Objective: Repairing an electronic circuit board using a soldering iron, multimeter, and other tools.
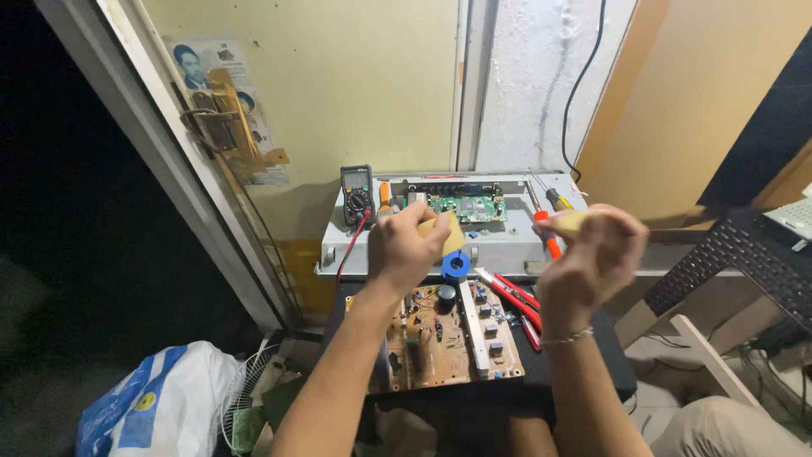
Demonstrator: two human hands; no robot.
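At frame centre, both hands' fingers pinch yellowish pieces, left hand (406, 250), right hand (592, 254); either piece could slip onto the brown circuit board (448, 338) below.

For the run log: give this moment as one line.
left hand: holds tan piece | right hand: holds tan piece | below: brown circuit board

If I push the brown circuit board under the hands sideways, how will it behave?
The brown circuit board looks flat and rigid, so it would probably slide as one piece rather than flex. Its tall capacitor and long metal heat sink suggest uneven weight, so it may pivot. Upright parts seem fragile; pushing at the bare edge looks safer. The red pliers lie close on its right.
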